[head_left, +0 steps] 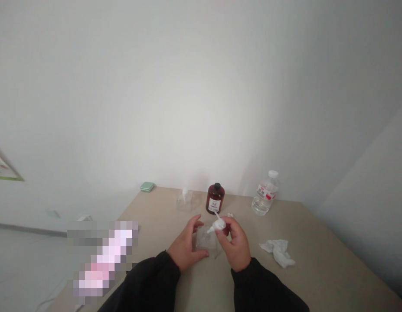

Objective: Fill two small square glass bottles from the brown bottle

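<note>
My left hand (187, 247) wraps round a clear square bottle (206, 242) standing on the beige table (318, 268). My right hand (235, 247) pinches the white pump head (217, 225) at the top of that bottle. Both sleeves are black. Just behind my hands stands a brown bottle (215, 198) with a black cap and a white label.
A second clear pump bottle (185, 200) stands at the back left, a clear water bottle (265, 193) with a white cap at the back right. A crumpled white tissue (279, 251) lies to the right. A green flat case (147, 186) sits at the far left corner. White wall behind.
</note>
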`<state>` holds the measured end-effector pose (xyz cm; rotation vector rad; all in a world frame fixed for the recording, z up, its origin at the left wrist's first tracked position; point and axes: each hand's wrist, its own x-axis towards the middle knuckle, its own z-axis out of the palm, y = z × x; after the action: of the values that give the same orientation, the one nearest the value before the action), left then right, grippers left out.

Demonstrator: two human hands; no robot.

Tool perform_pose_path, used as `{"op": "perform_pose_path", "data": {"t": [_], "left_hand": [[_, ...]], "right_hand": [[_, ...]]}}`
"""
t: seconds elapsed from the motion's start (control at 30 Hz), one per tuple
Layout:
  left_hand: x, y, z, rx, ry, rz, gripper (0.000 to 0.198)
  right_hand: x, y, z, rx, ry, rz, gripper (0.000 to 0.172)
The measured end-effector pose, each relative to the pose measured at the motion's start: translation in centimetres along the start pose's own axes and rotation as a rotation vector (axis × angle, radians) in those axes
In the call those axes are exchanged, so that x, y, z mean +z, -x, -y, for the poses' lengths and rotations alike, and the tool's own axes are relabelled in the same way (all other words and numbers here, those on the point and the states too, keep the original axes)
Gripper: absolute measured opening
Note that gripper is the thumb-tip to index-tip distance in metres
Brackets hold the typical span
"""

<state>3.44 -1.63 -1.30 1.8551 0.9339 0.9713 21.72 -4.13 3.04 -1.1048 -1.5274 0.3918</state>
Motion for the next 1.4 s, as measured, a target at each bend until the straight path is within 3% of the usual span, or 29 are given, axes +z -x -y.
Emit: {"op": "perform_pose_path", "data": {"t": [0.2, 0.37, 0.63, 0.73, 0.93, 1.1, 1.4], "left_hand": [[0.0, -0.1, 0.0, -0.007, -0.002, -0.002, 0.101], [0.0, 0.0, 0.1, -0.014, -0.008, 0.002, 0.1], [-0.2, 0.1, 0.0, -0.029, -0.001, 0.002, 0.097], [-0.2, 0.1, 0.2, -0.03, -0.001, 0.007, 0.096], [-0.3, 0.1, 0.0, -0.046, -0.007, 0.016, 0.093], [-0.3, 0.1, 0.1, -0.047, -0.008, 0.016, 0.094], [-0.2, 0.1, 0.1, -0.063, 0.007, 0.014, 0.093]], "right_hand": [[-1.3, 0.1, -1.1, 0.077, -0.213, -0.002, 0.022], [-4.3, -1.0, -2.0, 0.147, -0.284, -0.073, 0.024], [-9.0, -2.4, -7.3, 0.369, -0.013, -0.003, 0.036], [-9.2, -2.2, -8.3, 0.409, 0.166, 0.029, 0.029], [-8.8, -2.5, -8.3, 0.327, 0.378, 0.039, 0.024], [-8.7, -2.6, -8.9, 0.305, 0.47, 0.023, 0.023], [-8.7, -2.3, -9.0, 0.372, 0.636, 0.106, 0.021]]}}
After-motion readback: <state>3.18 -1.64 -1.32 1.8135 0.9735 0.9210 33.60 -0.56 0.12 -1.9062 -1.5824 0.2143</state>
